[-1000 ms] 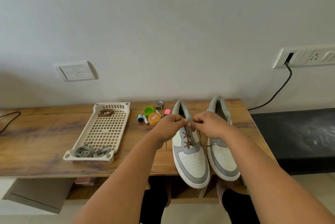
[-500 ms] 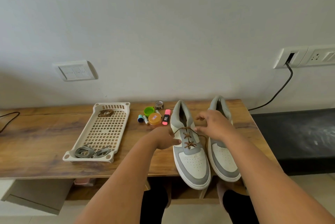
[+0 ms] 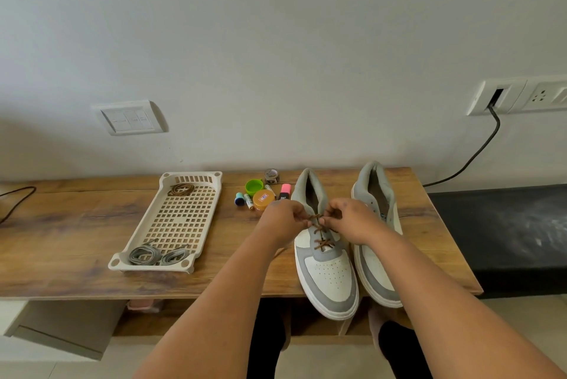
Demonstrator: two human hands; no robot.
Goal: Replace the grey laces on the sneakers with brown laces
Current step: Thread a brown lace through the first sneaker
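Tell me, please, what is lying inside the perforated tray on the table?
Inside the tray, a coiled brown lace lies at the far end and two bundles of grey laces at the near end. Nothing covers them; the tray's underside is hidden.

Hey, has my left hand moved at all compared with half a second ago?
Yes. The left hand has risen from the near side of the left sneaker toward its tongue, and now pinches the brown lace close to the right hand.
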